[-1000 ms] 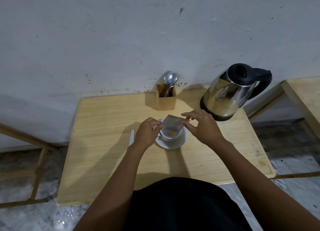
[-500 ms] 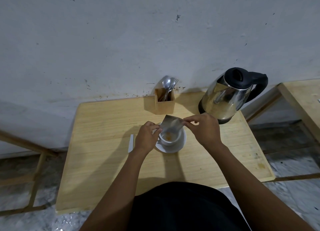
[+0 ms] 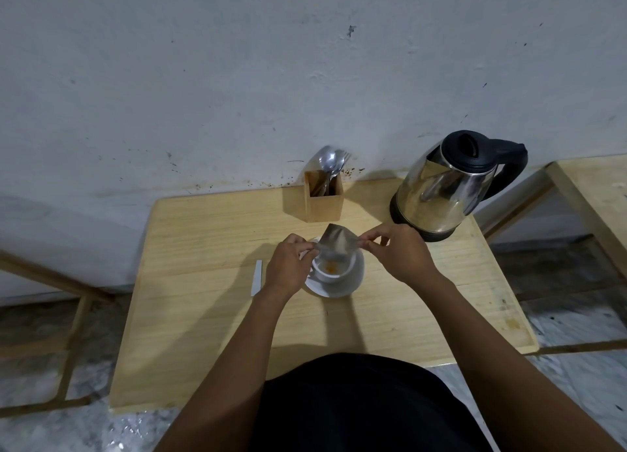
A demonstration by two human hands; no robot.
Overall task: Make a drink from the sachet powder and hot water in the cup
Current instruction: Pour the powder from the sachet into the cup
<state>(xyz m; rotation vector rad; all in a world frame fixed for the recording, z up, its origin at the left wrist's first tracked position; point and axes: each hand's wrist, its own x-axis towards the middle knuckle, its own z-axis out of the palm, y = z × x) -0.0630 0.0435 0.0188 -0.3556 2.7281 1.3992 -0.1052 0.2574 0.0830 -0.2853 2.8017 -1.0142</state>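
The sachet (image 3: 336, 244) covers the far rim of the cup (image 3: 331, 269), and its lower end blurs into the cup's mouth, so the opening cannot be made out. The left hand (image 3: 288, 268) hides the saucer's (image 3: 342, 287) left edge. Cutlery handles sink out of sight inside the wooden holder (image 3: 322, 197). The second table (image 3: 597, 197) on the right is cut off by the frame edge.

One cup (image 3: 331, 269), one saucer (image 3: 342, 287), one sachet (image 3: 336, 244), one kettle (image 3: 448, 187)
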